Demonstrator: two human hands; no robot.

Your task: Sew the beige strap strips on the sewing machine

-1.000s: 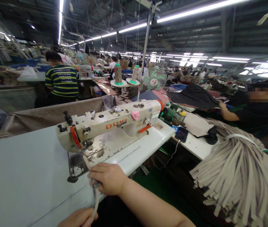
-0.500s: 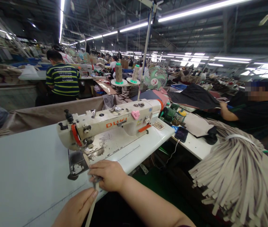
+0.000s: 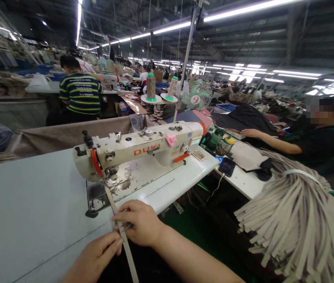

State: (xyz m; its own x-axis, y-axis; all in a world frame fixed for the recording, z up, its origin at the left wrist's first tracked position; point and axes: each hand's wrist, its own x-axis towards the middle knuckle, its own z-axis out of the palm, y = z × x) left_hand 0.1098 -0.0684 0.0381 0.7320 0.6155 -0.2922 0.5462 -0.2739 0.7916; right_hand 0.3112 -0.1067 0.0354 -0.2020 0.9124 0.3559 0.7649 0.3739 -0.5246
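A narrow beige fabric strip [image 3: 129,251] runs from under the presser area of the sewing machine [image 3: 143,151] down over the table's front edge. My left hand [image 3: 97,253] pinches the strip's edge between thumb and fingers, just off the tabletop. Slightly farther up, my right hand [image 3: 143,223] has its fingers closed around the strip, with the index finger lying across the top. A small greyish, metallic-looking thing shows under the right fingers, too hidden to name.
At right hangs a tied bundle of beige strips [image 3: 296,220]. A phone [image 3: 227,167] and jars [image 3: 216,139] stand beyond the machine. Thread cones [image 3: 151,87] and a green fan [image 3: 196,95] are behind it. A co-worker [image 3: 322,133] handles dark material at right; another person [image 3: 80,92] sits ahead.
More of the strip shows between the machine and my hands, and its lower end now slants to the right. The co-worker's arm at right has reached farther left.
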